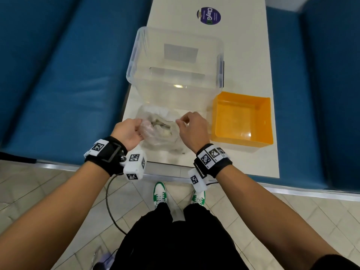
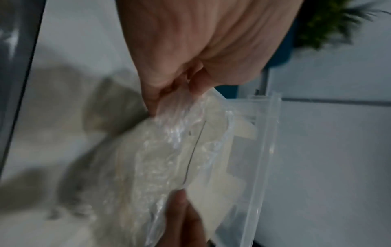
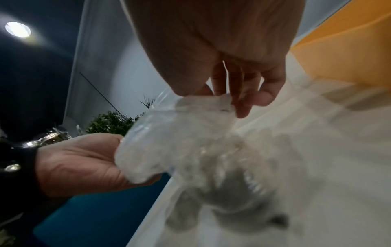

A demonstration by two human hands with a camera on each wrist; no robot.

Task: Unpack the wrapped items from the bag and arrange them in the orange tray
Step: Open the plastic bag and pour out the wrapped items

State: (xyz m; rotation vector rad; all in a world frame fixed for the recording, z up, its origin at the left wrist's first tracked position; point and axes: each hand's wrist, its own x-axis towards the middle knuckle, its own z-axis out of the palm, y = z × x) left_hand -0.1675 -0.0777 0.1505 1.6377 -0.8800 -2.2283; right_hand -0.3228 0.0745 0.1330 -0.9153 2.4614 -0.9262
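Both hands pinch the clear bag's mouth: left hand at its nine o'clock edge, right hand at three o'clock. Bag rests on the white table, wrapped items inside. Orange tray sits at three o'clock, clear bin at twelve.

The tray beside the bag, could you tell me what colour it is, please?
Orange; the tray shows best in the head view.
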